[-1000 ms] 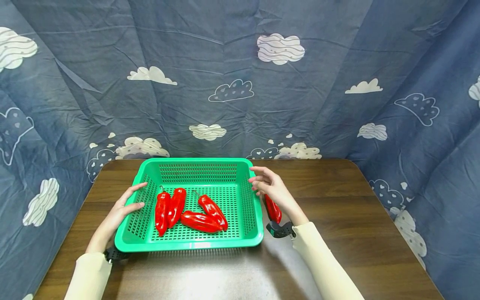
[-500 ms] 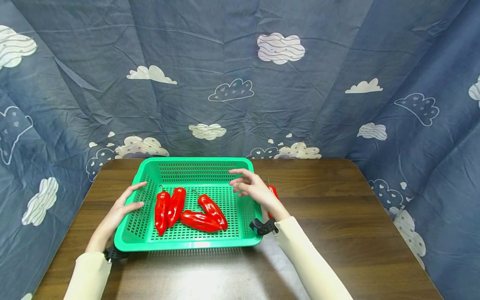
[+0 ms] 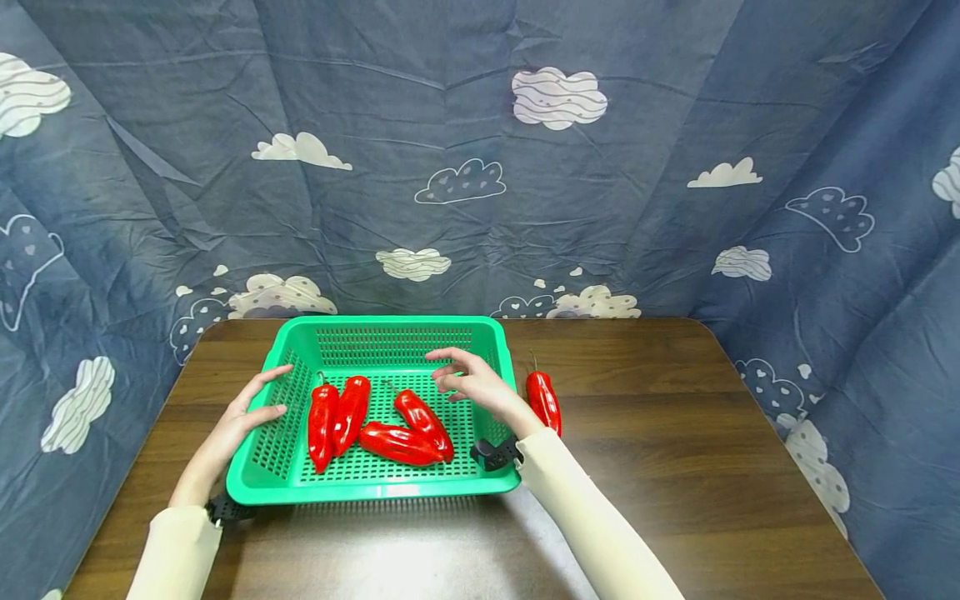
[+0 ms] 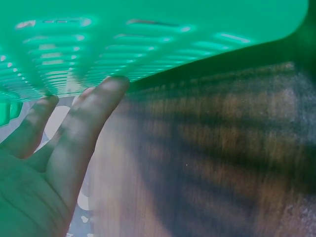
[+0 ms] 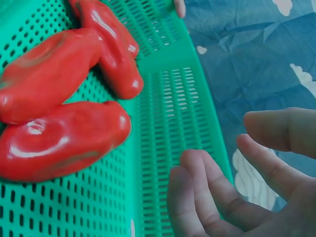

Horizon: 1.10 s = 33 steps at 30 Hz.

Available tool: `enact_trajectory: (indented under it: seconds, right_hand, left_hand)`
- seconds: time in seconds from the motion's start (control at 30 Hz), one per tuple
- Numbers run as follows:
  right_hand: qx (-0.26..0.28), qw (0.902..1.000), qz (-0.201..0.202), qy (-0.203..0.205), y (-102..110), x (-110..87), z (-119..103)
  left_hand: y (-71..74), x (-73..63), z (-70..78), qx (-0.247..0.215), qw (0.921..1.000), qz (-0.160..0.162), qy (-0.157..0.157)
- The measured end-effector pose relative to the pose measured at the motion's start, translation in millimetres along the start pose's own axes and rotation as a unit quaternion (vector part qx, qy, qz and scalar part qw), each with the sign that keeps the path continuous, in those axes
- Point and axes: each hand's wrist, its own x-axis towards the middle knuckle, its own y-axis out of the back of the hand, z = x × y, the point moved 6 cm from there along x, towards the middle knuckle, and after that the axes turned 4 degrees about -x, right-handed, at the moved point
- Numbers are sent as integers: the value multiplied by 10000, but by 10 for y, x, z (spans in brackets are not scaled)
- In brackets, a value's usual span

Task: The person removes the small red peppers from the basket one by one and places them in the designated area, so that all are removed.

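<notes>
My left hand [image 3: 236, 429] is at the left side of a green plastic basket [image 3: 390, 493], holding its rim. In the head view the thumb and a finger reach over the rim; in the left wrist view other fingers [image 4: 79, 133] lie against the outer slotted wall. My right hand [image 3: 480, 385] hovers over the basket's right part, fingers loosely bent, holding nothing. Several red peppers lie in the basket: two upright ones on the left [image 3: 322, 427] [image 3: 351, 415], a slanted one [image 3: 423, 423] and a sideways one [image 3: 400, 443]. Outside, right of the basket, lies another red pepper [image 3: 543, 400].
The basket stands on a brown wooden table [image 3: 675, 467]. A blue curtain [image 3: 465, 225] with white clouds hangs behind and around it. Each wrist wears a black strap with a camera mount [image 3: 495, 454].
My right hand has moved left from the basket's right rim to above its inside, uncovering the pepper on the table. The left hand and the peppers have stayed in place.
</notes>
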Motion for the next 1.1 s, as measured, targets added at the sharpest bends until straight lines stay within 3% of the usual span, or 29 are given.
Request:
enact_trajectory:
  seconds: [0.67, 0.87, 1.1]
  right_hand:
    - [2, 9955, -606, -727, -206, 169, 114]
    - [-129, 9938, -646, -897, -239, 197, 103]
    - [-296, 9925, -633, -1005, -272, 252, 132]
  left_hand:
    - [-6, 2, -7, -10, 10000, 3, -59]
    - [-6, 12, -16, -10, 10000, 17, 60]
    - [12, 7, -5, 7, 9999, 56, -110]
